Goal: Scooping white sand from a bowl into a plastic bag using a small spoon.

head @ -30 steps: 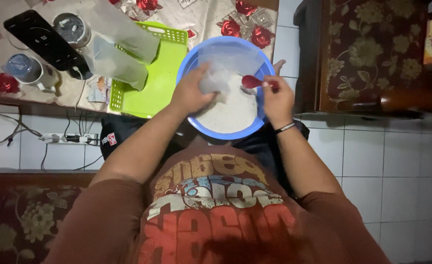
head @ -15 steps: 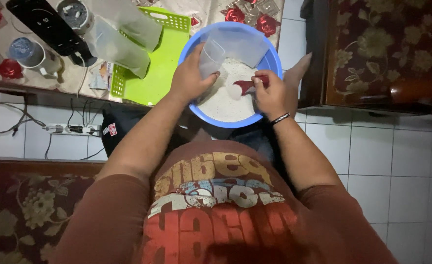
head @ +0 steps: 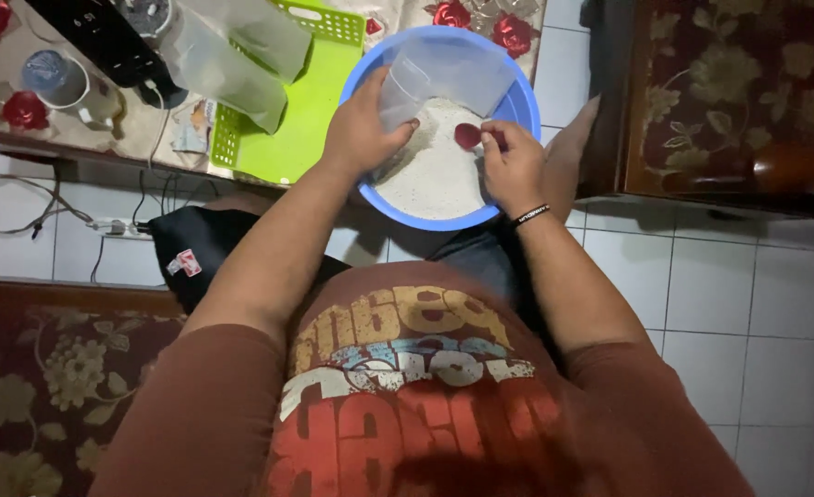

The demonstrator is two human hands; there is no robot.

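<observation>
A round blue basin [head: 517, 101] with a heap of white powder [head: 435, 170] rests on my lap against the table edge. My left hand [head: 361, 129] grips a clear plastic bag [head: 453, 74] held open over the powder. My right hand [head: 508, 161] holds a small red spoon [head: 468, 136], its bowl just above the powder beside the bag's mouth. A dark band circles my right wrist.
A lime green tray [head: 306, 101] with more clear bags [head: 232, 55] lies left of the basin on a floral tablecloth. A black device [head: 103, 37], a cup [head: 52, 78], and floor cables [head: 20, 212] sit further left. A dark wooden chair [head: 720, 101] stands right.
The spoon has dipped from the basin's right rim toward the powder and bag mouth. My left hand keeps the bag open. The view has shifted slightly lower.
</observation>
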